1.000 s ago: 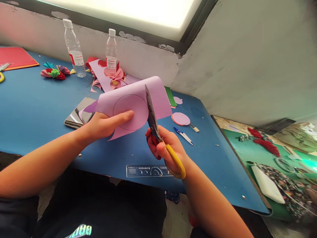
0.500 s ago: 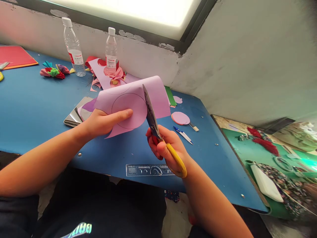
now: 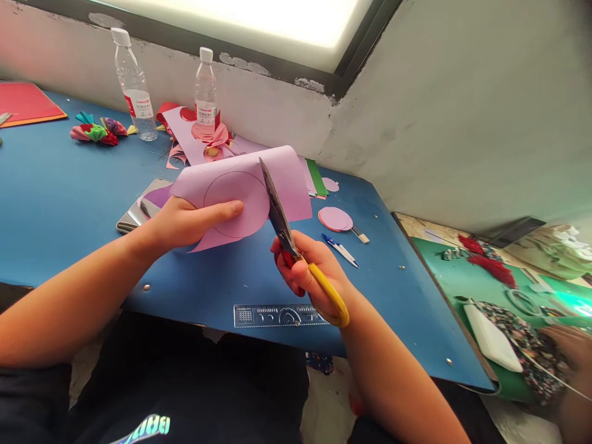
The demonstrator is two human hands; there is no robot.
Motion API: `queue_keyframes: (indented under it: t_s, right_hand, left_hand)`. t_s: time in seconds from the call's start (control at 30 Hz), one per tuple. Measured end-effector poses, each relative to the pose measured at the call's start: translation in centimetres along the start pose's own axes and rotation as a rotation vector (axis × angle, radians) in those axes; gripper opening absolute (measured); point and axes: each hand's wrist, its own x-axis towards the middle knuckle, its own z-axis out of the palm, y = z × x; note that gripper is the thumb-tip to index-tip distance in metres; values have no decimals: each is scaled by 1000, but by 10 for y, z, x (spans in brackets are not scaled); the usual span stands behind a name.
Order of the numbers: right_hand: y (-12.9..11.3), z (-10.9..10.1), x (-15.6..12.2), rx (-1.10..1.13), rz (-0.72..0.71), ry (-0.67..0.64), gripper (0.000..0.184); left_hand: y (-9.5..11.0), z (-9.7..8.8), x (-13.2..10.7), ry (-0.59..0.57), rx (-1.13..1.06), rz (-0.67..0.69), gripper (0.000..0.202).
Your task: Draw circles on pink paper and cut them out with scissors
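Note:
My left hand (image 3: 187, 221) grips a lilac paper sheet (image 3: 240, 185) above the blue table (image 3: 69, 191), thumb pressed on a circle drawn in pencil on it. My right hand (image 3: 312, 271) is closed round the yellow handles of a pair of scissors (image 3: 296, 250). The grey blades point up and away, cutting into the sheet along the right side of the circle. The sheet's far edge curls over.
Two clear water bottles (image 3: 132, 86) (image 3: 206, 92) stand near the wall among paper scraps (image 3: 194, 135). A phone (image 3: 139, 209) lies under the sheet, cut pink discs (image 3: 335, 219) and a pen (image 3: 340, 248) to the right, a clear ruler (image 3: 275, 316) at the front edge. A green table (image 3: 467, 271) adjoins on the right.
The scissors have tilted a little to the left and advanced along the circle's edge. Both hands and the sheet have shifted slightly left.

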Motion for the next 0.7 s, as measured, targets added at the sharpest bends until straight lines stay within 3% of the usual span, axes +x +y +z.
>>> queue_keyframes:
  t_s: [0.27, 0.7]
  right_hand:
    - [0, -2, 3, -12, 26, -22, 89]
    - [-2, -2, 1, -23, 37, -10, 90]
  left_hand:
    - [6, 0, -2, -49, 21, -40, 51]
    - [9, -8, 0, -94, 51, -28, 54]
